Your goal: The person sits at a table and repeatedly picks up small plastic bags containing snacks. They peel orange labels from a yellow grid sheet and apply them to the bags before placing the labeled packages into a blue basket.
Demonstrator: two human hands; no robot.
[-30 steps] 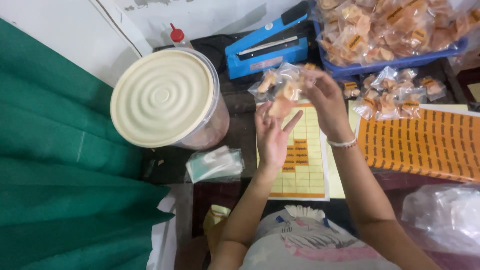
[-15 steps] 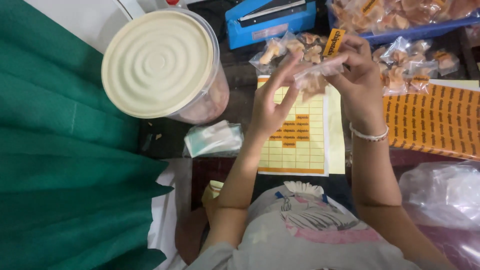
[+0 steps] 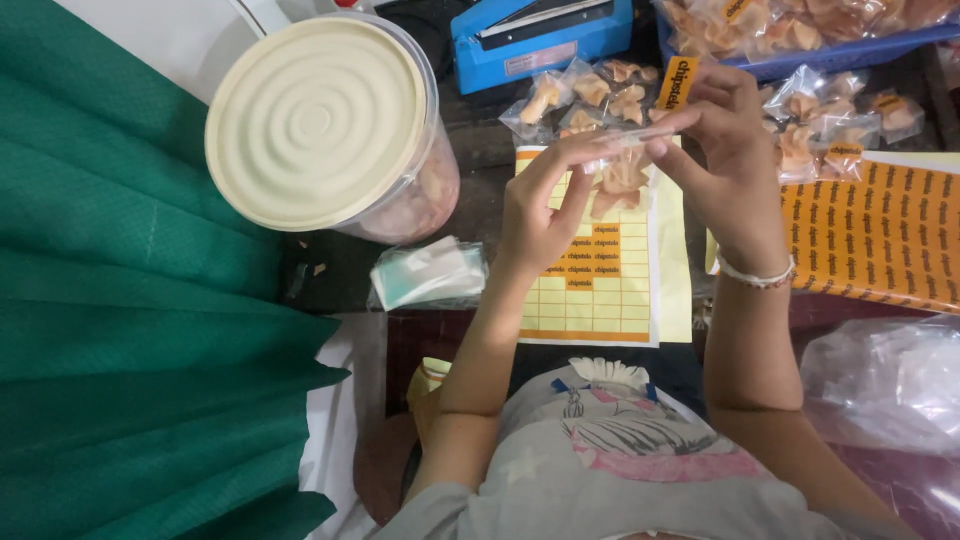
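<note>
My left hand [image 3: 545, 205] and my right hand [image 3: 722, 150] together hold a small clear snack packet [image 3: 622, 165] with pale fried pieces inside, pinched along its top edge. An orange label sticker [image 3: 678, 83] sticks up at my right fingertips. The packet hangs over a partly used sheet of orange stickers [image 3: 595, 275]. Several filled clear packets [image 3: 585, 95] lie on the dark table just beyond my hands.
A big clear tub with a cream lid [image 3: 320, 120] stands at the left. A blue heat sealer [image 3: 540, 35] lies at the back. A blue tray [image 3: 830, 35] holds more packets. A full orange sticker sheet [image 3: 880, 240] is at right, folded bags [image 3: 430, 272] near the tub, green cloth [image 3: 130, 330] at left.
Both hands have drawn nearer with the packet held between them. The orange sticker now stands at my right fingertips, above the packet's top edge.
</note>
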